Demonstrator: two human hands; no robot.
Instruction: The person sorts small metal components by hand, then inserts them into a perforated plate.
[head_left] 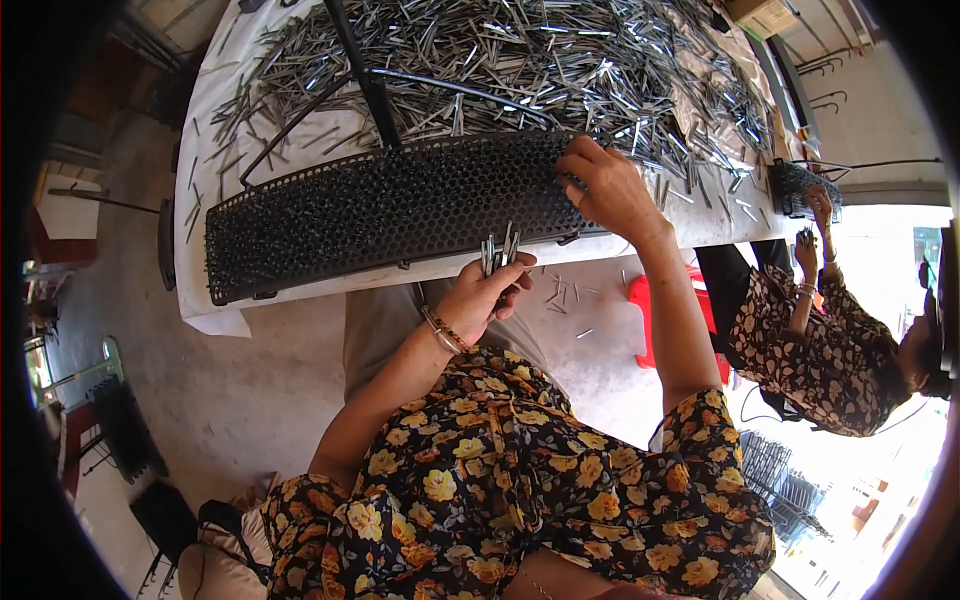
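A long black perforated rack (480,205) lies along the near edge of the table. Its left part is densely set with small dark pieces standing in the holes, while many holes to the right of the middle show bare. In front of the rack, my left hand (487,297) is closed around a bunch of thin shiny metal strips (500,250), their ends sticking up. My right hand (610,195) is at the rack's right end, fingers bent together at its holes. Whatever is between those fingertips is too small to make out.
A large heap of loose metal strips (500,65) covers the white-covered table (215,105). Black metal rods (365,85) rise from behind the rack. A red stool (645,325) stands right of my legs. Another person (815,335) works at a similar rack (795,190) on the right.
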